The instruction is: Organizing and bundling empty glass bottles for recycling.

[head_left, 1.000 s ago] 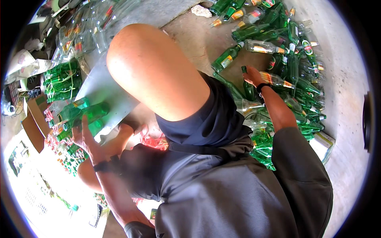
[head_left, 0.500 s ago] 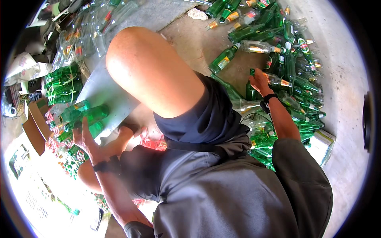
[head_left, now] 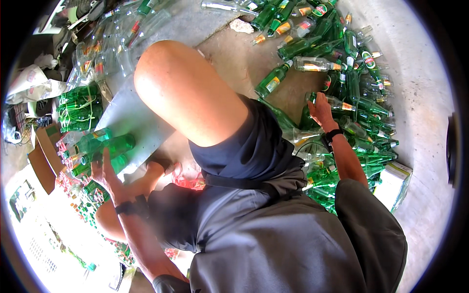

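Note:
At the left, my left hand (head_left: 103, 173) is closed against a small cluster of green glass bottles (head_left: 119, 144) lying on their sides at the edge of a grey sheet. One finger reaches up across the nearest bottle. At the right, my right hand (head_left: 321, 112) has its fingers curled round the neck of a green bottle (head_left: 306, 118) at the edge of a large heap. That bottle's body is partly hidden. A clear bottle (head_left: 337, 103) with an orange label lies right beside this hand.
Green and clear bottles (head_left: 352, 80) pile up along the pale wall (head_left: 425, 97). A tied bundle of green bottles (head_left: 80, 107) stands at the left by a cardboard box (head_left: 46, 158). Clear bottles (head_left: 110, 49) lie far left. Red plastic netting (head_left: 188, 179) lies beneath my legs.
My right hand has shifted slightly down and closed further round the bottle neck, which now tilts differently. My left hand stays with its green bottles. The view has moved slightly.

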Demonstrator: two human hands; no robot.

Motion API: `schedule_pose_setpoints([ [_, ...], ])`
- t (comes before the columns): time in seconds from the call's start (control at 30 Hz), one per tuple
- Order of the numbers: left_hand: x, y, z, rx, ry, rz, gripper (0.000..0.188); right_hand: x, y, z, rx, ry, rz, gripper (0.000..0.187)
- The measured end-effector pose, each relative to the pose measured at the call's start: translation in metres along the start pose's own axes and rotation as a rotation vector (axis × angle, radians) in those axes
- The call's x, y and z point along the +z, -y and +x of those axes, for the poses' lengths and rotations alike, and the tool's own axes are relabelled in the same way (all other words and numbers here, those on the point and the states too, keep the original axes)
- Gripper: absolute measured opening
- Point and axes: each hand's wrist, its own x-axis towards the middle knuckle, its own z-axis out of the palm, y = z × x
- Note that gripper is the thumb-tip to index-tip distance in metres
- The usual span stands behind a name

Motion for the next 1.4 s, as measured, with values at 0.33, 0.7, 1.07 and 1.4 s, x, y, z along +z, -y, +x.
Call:
schedule_pose_setpoints([
  [0.33,-0.009,0.01,-0.001,-0.033,-0.015,-0.011,0.04,-0.041,0.036,0.004,0.024,-0.069,0.139,0.034],
  [0.7,-0.01,-0.01,-0.018,0.023,-0.018,0.029,0.034,-0.107,0.094,0.028,0.036,-0.168,0.269,0.033],
  [1.07,-0.009,-0.007,-0.016,0.025,-0.099,0.137,0.041,-0.208,0.171,0.05,-0.078,-0.309,0.383,0.026],
  [1.4,-0.007,0.025,-0.011,0.216,-0.201,0.339,0.038,-0.282,0.26,0.077,-0.262,-0.451,0.564,0.028],
])
